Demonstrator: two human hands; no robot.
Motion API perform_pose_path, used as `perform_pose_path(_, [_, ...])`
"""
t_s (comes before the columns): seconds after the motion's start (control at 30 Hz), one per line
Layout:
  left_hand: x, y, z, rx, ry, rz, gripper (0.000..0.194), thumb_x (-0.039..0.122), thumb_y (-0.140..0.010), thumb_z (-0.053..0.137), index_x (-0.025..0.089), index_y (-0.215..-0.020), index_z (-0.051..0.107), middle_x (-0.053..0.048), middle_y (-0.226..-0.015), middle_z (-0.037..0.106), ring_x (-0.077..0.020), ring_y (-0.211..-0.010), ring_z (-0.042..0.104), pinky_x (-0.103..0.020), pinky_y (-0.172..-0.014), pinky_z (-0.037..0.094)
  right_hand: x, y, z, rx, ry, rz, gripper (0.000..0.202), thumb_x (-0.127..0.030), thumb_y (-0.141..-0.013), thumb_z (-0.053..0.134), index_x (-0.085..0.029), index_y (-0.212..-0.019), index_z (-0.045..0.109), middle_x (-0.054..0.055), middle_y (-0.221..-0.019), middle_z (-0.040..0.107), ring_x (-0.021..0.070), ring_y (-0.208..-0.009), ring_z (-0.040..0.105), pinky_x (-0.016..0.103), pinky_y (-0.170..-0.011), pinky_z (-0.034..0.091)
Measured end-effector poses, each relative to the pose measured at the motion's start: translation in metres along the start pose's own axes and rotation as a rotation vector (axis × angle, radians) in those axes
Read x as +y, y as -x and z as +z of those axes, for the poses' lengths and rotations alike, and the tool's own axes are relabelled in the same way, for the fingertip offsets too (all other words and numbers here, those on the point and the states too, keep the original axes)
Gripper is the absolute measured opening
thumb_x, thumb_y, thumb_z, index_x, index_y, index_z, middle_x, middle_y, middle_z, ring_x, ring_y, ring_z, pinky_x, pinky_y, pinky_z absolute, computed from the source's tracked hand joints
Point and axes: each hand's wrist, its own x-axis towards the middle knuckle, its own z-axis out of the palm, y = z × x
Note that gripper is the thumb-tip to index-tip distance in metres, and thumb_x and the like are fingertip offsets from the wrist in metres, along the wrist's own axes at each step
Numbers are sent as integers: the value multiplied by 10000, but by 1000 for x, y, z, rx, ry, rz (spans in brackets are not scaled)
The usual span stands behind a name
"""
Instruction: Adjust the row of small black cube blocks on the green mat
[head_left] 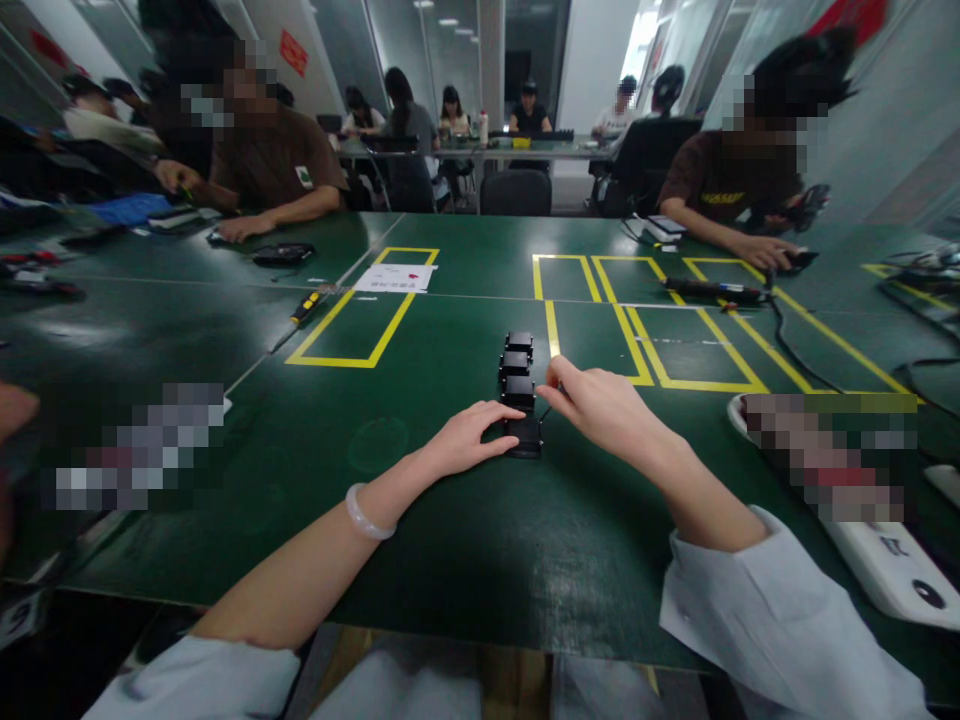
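Pale sleeves lie nearest, on the near side of the row, four black blocks standing one behind another on the green table; the right one sits to the right of the row, the left one to its left. At the near end of the row, the left hand comes in from the left, its thumb and fingers spread apart, tips on the near block; how hard they press I cannot tell. From the right of the row, the right hand has its fingertips pinched on a thin dark rod, which slants down to that block's far right corner; whether the tip touches is too small to tell. To do this well, I would let the left fingers brace the block flat against the table, clear of the rod's tip, and line the rod up squarely before pressing, with the right wrist low and steady. A light push seems best, since a block this small would likely skid or twist into its neighbour in the row. Beyond the row to the left lies a yellow screwdriver.
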Motion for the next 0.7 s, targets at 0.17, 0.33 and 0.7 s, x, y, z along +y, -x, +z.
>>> perform_pose_path(0.17, [-1,0,1,7,4,13,354,387,-919,523,264,-1251,525,-35,-1135,606,-213,-1037,558,-329,-894,420,0,1,-2,-23,-10,-29,190,-296,-953,321,-197,-1022,469,30,-742,646,158,-623,568,246,-536,241])
perform_pose_path(0.33, [-2,0,1,9,2,17,355,382,-921,522,265,-1256,521,-36,-1138,604,-213,-1036,558,-333,-891,419,0,1,-1,8,-28,-26,185,-318,-949,339,-200,-1011,468,33,-768,652,157,-639,573,243,-541,251])
perform_pose_path(0.7, [0,1,0,-2,6,7,355,388,-923,516,268,-1257,519,-30,-1145,601,-212,-1045,553,-329,-890,419,1,2,-2,4,-44,-45,161,-275,-925,352,-201,-1019,459,32,-791,653,156,-640,570,247,-535,260])
